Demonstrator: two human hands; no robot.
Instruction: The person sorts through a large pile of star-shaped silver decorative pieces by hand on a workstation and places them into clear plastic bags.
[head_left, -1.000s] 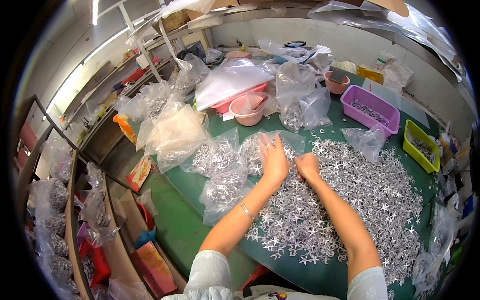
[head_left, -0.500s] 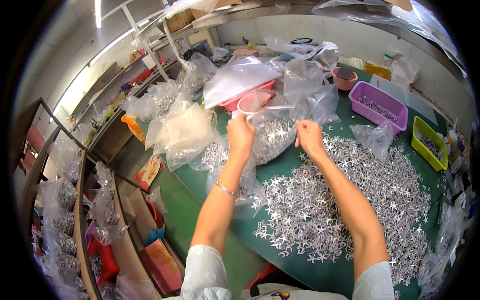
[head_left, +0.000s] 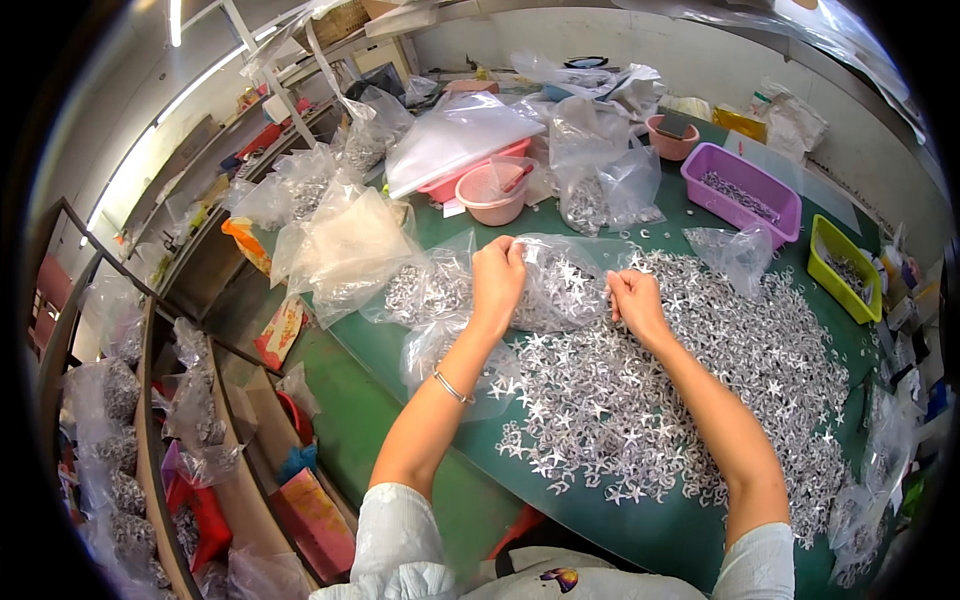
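My left hand [head_left: 498, 277] is closed on the top edge of a clear plastic bag [head_left: 562, 285] that holds many silver star-shaped metal pieces. At the bag's other upper corner, my right hand [head_left: 637, 303] pinches the plastic between thumb and fingers. The bag rests low over the table, its mouth edge stretched between both hands. Just below and to the right spreads a wide pile of loose silver star pieces [head_left: 650, 410]. Left of my left hand lies another clear bag with silver pieces [head_left: 425, 292].
A pink bowl [head_left: 490, 205] and a stack of clear plastic sheets [head_left: 455, 150] are beyond my hands. At the right stand a purple basket [head_left: 745, 205] and a lime-green basket [head_left: 850, 295], both with small parts. Shelves with filled bags [head_left: 120, 445] line the left.
The bag has come down and nearer to me, its mouth edge now drawn between both hands. The view has shifted slightly, and the pink bowl shows more fully.
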